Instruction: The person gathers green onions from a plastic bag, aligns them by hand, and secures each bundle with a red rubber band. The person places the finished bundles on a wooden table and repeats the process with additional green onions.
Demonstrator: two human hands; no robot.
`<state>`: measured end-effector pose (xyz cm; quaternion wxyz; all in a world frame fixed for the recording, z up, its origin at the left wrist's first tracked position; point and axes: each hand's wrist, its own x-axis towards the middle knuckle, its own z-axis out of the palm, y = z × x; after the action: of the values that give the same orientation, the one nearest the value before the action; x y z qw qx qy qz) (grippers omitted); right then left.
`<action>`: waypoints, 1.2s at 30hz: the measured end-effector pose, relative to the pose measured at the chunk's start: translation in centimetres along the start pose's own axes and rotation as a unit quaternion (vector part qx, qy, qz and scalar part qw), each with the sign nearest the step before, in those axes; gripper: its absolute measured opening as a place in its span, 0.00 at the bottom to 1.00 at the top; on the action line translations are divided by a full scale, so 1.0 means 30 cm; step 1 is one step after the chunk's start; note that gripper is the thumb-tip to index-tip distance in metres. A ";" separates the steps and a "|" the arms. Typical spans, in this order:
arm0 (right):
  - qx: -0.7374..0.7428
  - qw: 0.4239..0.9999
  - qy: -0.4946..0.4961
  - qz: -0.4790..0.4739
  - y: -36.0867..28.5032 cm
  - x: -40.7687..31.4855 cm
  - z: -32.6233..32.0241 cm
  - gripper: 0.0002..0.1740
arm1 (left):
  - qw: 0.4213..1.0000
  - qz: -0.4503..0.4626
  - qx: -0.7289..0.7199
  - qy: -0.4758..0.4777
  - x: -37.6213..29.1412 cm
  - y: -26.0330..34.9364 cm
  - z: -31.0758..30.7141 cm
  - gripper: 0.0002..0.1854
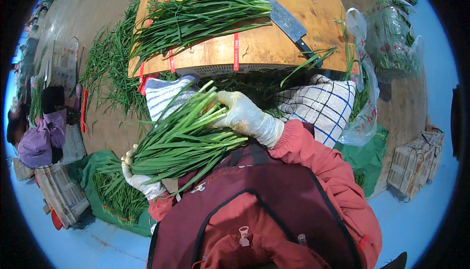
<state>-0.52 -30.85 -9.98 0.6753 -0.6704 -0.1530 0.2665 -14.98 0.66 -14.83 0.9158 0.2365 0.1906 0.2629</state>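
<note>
A bunch of garlic chives (183, 147) lies across my lap, its pale stem ends up and to the right. My right hand (244, 116), in a dirty white glove, grips stems at the upper end. Lower left, my left hand (141, 175), also gloved, cups the leafy side from beneath, its fingertips curled around the edge. Beyond my knees, more garlic chives (205, 19) lie on a wooden board (293, 8). A cleaver (286, 19) rests by their cut ends, its black handle towards me. Red tie strips (236, 45) cross the board, partly under the chives.
Loose chives (117, 63) heap on the floor left of the board. Tied bunches (123, 199) lie on green cloth at lower left. Plastic-wrapped chives (391, 37) stand at right. Crates (415, 162) flank both sides. Another person's purple sleeve (36, 144) shows at far left.
</note>
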 end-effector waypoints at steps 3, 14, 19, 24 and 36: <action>0.057 0.998 0.011 -0.009 0.024 0.035 0.005 0.09 | 0.994 -0.041 -0.003 -0.102 -0.006 0.044 0.044 0.11; -0.275 0.937 0.203 -0.079 0.052 0.016 -0.142 0.09 | 0.996 -0.046 -0.015 -0.080 0.087 0.005 -0.117 0.16; -0.549 0.783 0.260 -0.132 0.056 -0.048 -0.241 0.06 | 0.996 -0.042 -0.047 -0.059 0.101 -0.011 -0.242 0.17; -0.370 0.893 0.249 -0.065 -0.004 -0.087 -0.221 0.14 | 0.998 -0.018 0.017 0.050 0.103 -0.021 -0.280 0.14; 0.147 0.985 -0.032 0.089 0.015 0.032 0.020 0.20 | 0.998 -0.005 0.052 0.024 0.063 -0.011 -0.146 0.13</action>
<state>-0.16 -29.82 -10.53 0.7348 -0.5663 -0.0736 0.3660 -15.44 2.94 -18.99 0.8988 0.2762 0.2270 0.2537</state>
